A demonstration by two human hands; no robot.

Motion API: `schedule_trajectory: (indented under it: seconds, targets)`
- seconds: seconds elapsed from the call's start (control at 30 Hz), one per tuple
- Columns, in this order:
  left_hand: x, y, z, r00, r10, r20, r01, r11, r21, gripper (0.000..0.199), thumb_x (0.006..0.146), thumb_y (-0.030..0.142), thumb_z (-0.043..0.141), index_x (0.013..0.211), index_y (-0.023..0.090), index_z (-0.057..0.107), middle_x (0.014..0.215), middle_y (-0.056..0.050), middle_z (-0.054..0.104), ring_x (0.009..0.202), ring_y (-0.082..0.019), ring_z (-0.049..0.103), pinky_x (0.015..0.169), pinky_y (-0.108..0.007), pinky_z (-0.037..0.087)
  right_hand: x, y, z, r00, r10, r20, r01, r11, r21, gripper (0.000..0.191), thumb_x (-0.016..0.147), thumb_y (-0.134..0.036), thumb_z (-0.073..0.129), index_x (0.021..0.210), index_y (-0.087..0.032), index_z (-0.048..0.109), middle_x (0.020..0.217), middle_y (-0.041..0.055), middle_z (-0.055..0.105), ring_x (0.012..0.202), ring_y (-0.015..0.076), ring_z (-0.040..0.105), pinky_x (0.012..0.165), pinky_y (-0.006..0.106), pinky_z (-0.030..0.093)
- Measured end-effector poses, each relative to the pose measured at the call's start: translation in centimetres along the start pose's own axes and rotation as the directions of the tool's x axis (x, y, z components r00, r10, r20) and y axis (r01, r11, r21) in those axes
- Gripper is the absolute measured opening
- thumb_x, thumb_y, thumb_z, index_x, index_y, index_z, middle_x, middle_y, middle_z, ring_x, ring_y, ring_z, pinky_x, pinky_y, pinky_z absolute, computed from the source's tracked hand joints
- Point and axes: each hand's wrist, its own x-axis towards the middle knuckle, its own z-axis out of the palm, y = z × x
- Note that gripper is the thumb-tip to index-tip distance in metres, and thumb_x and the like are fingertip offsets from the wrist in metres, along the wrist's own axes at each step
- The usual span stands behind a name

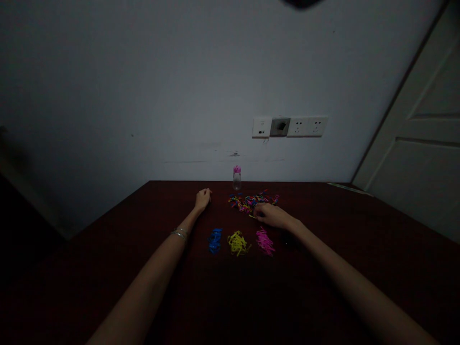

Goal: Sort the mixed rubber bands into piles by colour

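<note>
My right hand (269,214) is at the near edge of a mixed pile of small coloured rubber bands (247,201). Its fingers are pinched, with a yellow rubber band (252,216) at the fingertips. To the left of the mixed pile, my left hand (203,198) rests on the table with its fingers curled in and nothing visible in them. Closer to me lie separate heaps of blue bands (214,240), yellow bands (237,243) and pink bands (265,241). A faint dark heap (288,239) by my right wrist is too dim to make out.
Behind the mixed pile, a small clear bottle with a pink top (236,178) stands upright near the wall. The dark red table (223,297) meets the wall, which carries sockets (307,127). A flat strip (349,189) lies at the table's far right edge, near a door (424,124).
</note>
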Motion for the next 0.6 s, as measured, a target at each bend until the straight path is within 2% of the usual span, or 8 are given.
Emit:
schedule_trajectory:
  seconds: [0.23,0.4,0.6]
  targets:
    - [0.3,-0.5,0.1,1.0,0.013,-0.012,-0.013,1.0,0.007,0.036,0.083,0.034,0.031,0.078,0.013,0.061,0.043,0.002,0.048,0.048,-0.013,0.049,0.053,-0.022,0.036,0.1,0.8,0.7,0.998,0.001,-0.067,0.001,0.999,0.034,0.017,0.084,-0.022,0.045,0.083,-0.018,0.061,0.089,0.0066,0.061,0.083,0.0162,0.056,0.073,0.025,0.04]
    - [0.2,-0.4,0.0,1.0,0.021,-0.008,-0.021,1.0,0.006,0.037,0.083,0.033,0.031,0.078,0.013,0.061,0.043,0.002,0.048,0.049,-0.014,0.05,0.054,-0.023,0.036,0.1,1.4,0.7,0.988,0.025,-0.154,-0.003,0.99,0.14,0.013,0.081,-0.023,0.05,0.083,-0.018,0.061,0.097,0.0068,0.052,0.084,0.0154,0.054,0.077,0.027,0.043]
    - [0.2,-0.4,0.0,1.0,0.022,-0.007,-0.022,1.0,0.01,0.037,0.083,0.034,0.031,0.078,0.013,0.061,0.044,0.002,0.049,0.05,-0.014,0.051,0.055,-0.023,0.037,-0.1,1.9,0.1,0.967,0.039,-0.252,0.019,0.974,0.224,0.013,0.08,-0.025,0.052,0.081,-0.018,0.063,0.107,0.0078,0.045,0.095,0.0174,0.052,0.085,0.031,0.042]
